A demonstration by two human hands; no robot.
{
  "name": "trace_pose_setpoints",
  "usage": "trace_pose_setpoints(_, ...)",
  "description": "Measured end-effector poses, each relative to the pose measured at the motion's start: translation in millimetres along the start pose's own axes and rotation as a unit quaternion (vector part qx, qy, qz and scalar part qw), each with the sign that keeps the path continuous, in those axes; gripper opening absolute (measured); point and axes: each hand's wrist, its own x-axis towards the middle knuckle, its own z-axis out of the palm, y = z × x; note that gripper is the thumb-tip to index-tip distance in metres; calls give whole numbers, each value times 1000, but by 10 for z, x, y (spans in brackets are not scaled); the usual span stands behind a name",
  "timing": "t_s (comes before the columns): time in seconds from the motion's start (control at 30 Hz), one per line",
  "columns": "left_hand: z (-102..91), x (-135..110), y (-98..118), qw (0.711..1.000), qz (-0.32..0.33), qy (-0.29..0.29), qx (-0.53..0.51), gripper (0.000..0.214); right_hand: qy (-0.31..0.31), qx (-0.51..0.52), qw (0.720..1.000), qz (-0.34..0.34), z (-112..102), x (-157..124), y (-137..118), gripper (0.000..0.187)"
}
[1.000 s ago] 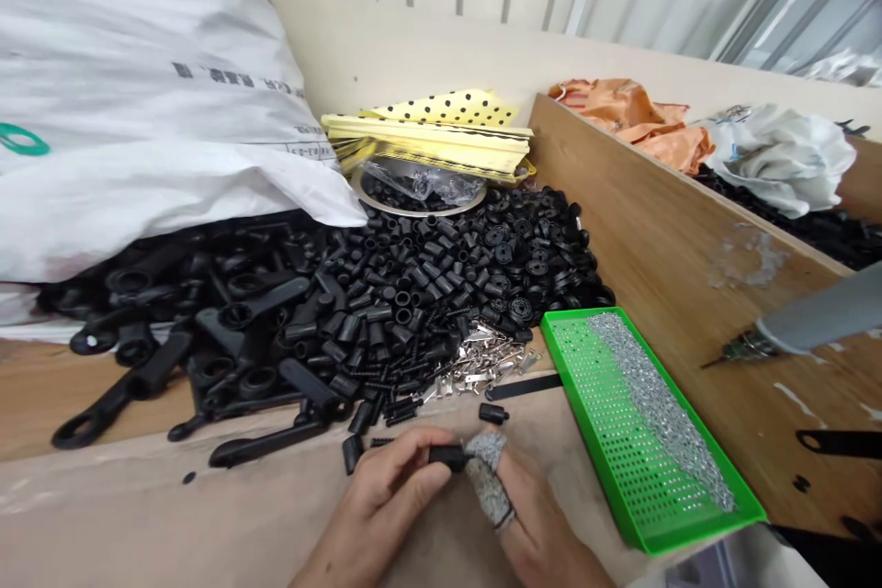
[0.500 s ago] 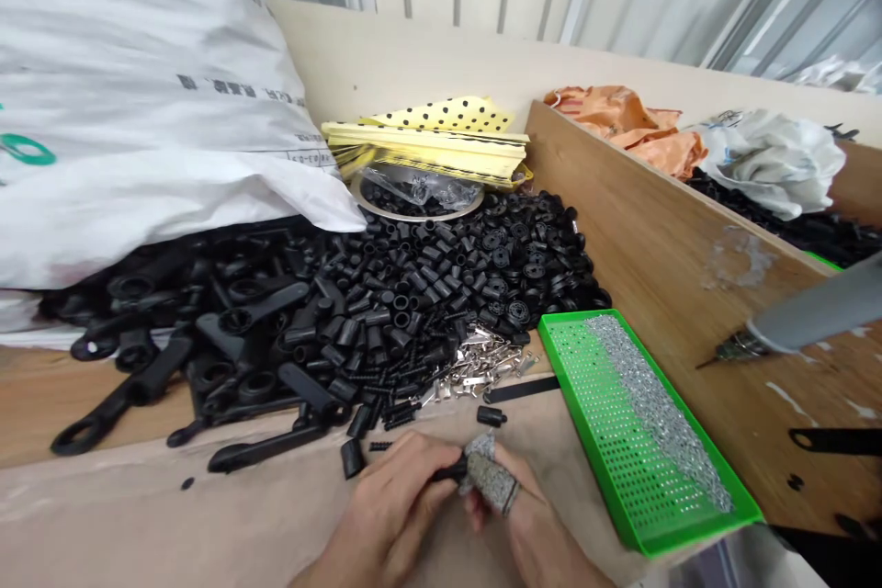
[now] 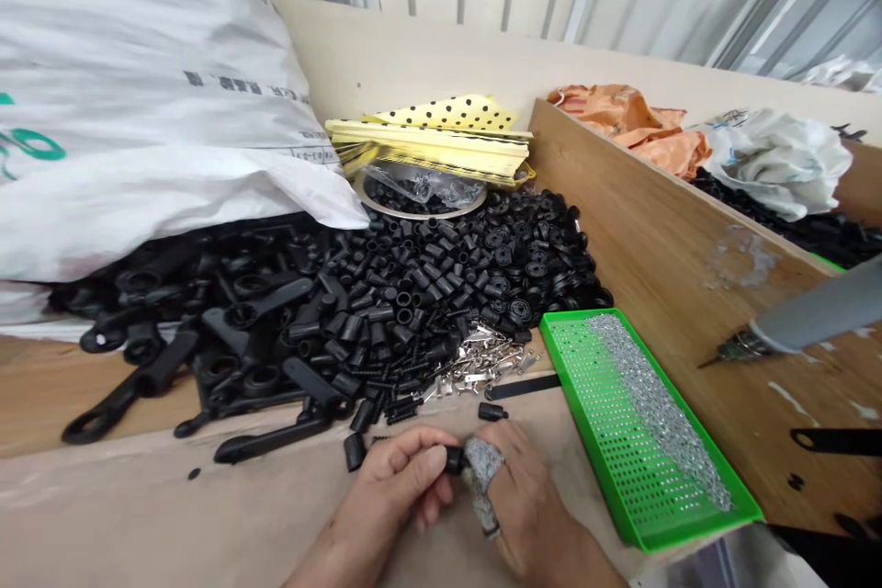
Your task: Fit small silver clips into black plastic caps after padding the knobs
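Observation:
Over the front of the bench, my left hand point(image 3: 392, 487) pinches a short black plastic cylinder point(image 3: 453, 460) between thumb and fingers. My right hand point(image 3: 534, 496) wears grey speckled finger covers point(image 3: 484, 461) and closes on the cylinder's other end, which those covered fingers hide. Just beyond my hands lies a loose black plug-like piece point(image 3: 491, 412). To the left of my left hand stands another black sleeve point(image 3: 354, 452). A pile of black sleeves point(image 3: 400, 299) spreads further back, with small shiny metal clips point(image 3: 482, 358) at its near edge.
At right lies a green perforated tray point(image 3: 593, 441) with small silvery pieces. A grey power screwdriver point(image 3: 813, 317) juts in from the right edge, by a wooden divider point(image 3: 661, 239). Black levers point(image 3: 165, 363) and a big white sack point(image 3: 152, 101) occupy the left.
My right hand has turned over, its back now facing up and the covered fingers pointing differently. The black cylinder shows more clearly between my hands. The view has shifted slightly.

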Motion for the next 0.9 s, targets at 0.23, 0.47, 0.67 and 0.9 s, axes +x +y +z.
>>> trace_pose_setpoints(0.23, -76, -23, -1, 960, 175, -10, 220, 28, -72, 168, 959, 218, -59, -41, -178, 25)
trace_pose_setpoints(0.47, -144, -46, 58, 848, 365, -48, 380, 20, -65, 428, 791, 432, 93, -88, -152, 46)
trace_pose_setpoints(0.67, -109, 9, 55, 941, 228, -43, 248, 22, -38, 258, 894, 364, 65, -120, -178, 27)
trace_pose_setpoints(0.9, -37, 12, -30, 999, 50, -5, -16, 36, -45, 71, 992, 94, 12, 20, -92, 24)
